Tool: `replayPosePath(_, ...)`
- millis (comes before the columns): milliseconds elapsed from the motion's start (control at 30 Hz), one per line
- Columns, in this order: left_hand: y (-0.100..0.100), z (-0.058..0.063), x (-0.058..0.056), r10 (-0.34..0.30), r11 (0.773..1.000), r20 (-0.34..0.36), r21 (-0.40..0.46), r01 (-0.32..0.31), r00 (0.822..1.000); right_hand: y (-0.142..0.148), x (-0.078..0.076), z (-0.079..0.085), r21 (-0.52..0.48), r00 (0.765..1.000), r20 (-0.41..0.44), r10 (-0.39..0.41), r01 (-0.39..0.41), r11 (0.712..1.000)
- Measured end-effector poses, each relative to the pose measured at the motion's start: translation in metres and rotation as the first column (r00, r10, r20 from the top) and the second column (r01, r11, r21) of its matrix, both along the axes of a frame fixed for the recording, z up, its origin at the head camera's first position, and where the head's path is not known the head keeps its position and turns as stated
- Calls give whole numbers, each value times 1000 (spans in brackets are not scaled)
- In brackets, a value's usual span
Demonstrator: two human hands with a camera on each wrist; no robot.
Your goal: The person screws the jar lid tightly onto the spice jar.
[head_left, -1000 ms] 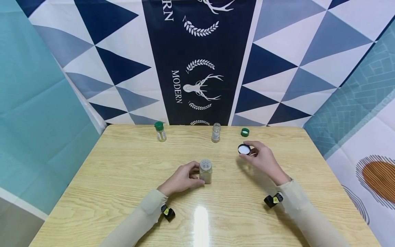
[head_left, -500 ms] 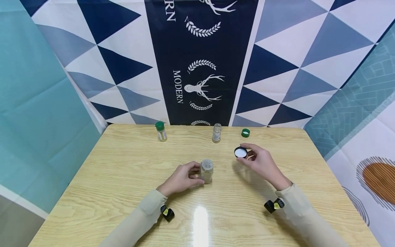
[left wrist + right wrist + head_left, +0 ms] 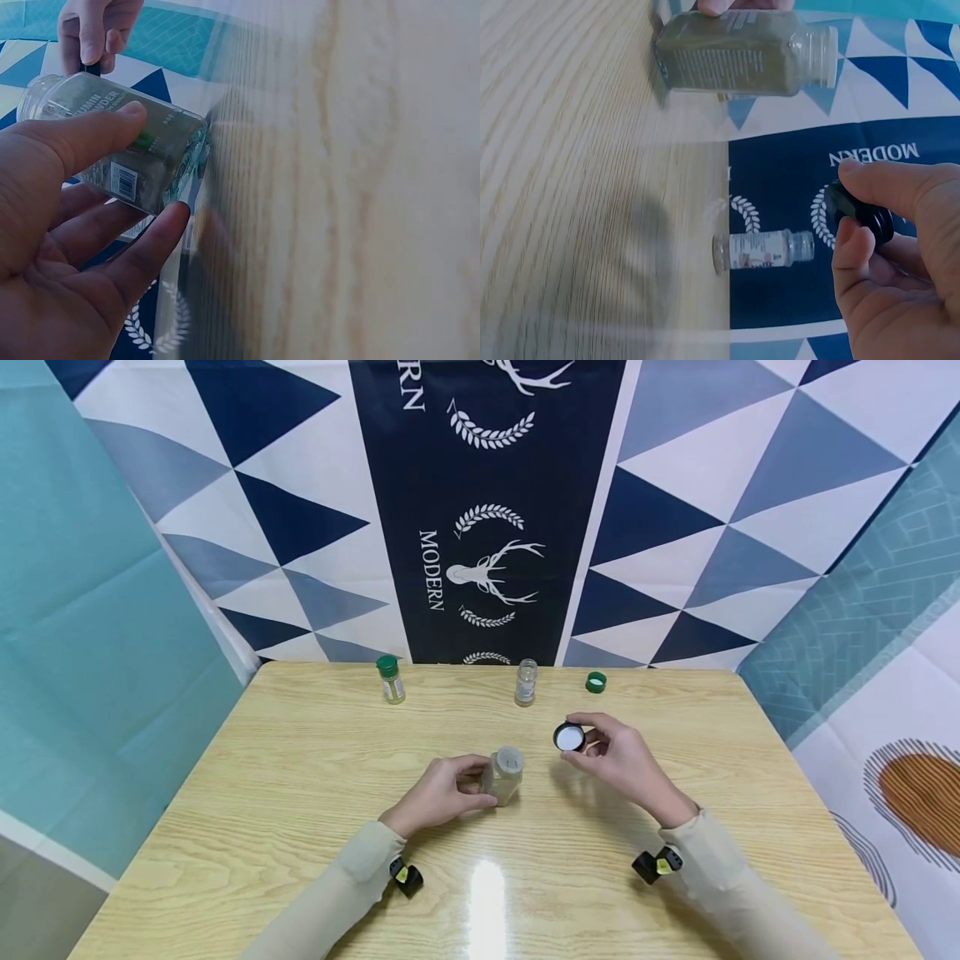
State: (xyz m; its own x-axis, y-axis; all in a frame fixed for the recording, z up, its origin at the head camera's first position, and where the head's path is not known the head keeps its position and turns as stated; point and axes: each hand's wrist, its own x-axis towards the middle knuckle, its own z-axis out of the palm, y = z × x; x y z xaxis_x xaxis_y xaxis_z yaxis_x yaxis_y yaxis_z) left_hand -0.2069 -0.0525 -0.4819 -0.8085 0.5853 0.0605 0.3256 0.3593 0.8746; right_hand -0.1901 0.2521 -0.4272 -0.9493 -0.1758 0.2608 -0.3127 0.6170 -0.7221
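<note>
My left hand grips a clear, square-sided spice jar of brownish powder, thumb on one side and fingers on the other. In the head view the jar leans a little to the right, its base near the table. Its threaded neck has no lid on it. My right hand pinches a black screw lid between thumb and fingers, to the right of the jar and apart from it. The lid's white inner face shows in the head view.
Towards the table's back edge stand a small green-capped spice bottle on the left and an uncapped glass bottle in the middle. A loose green cap lies right of it. Patterned cloth hangs behind the wooden table.
My right hand has moved left with the black lid, closer to the jar. The jar in my left hand has tipped slightly to the right.
</note>
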Motion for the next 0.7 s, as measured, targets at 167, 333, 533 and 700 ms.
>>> replayPosePath(167, 0, 0, -1, -4, 1000, -25, -24, 3, 1000, -5, 1, 0, -23, 997, -40, 60, -61, 998)
replayPosePath(333, 1, 1, -2, -11, 999, -47, -35, 9, 999, -9, 3, 2, -52, 992, -45, 122, -125, 991)
replayPosePath(533, 3, 4, -2, -13, 998, -65, -56, 10, 998, -12, 4, 3, -51, 992, -19, 129, -129, 990)
replayPosePath(700, 3, 5, -3, -16, 998, -68, -68, 12, 998, -12, 4, 5, -19, 987, -46, 157, -158, 987)
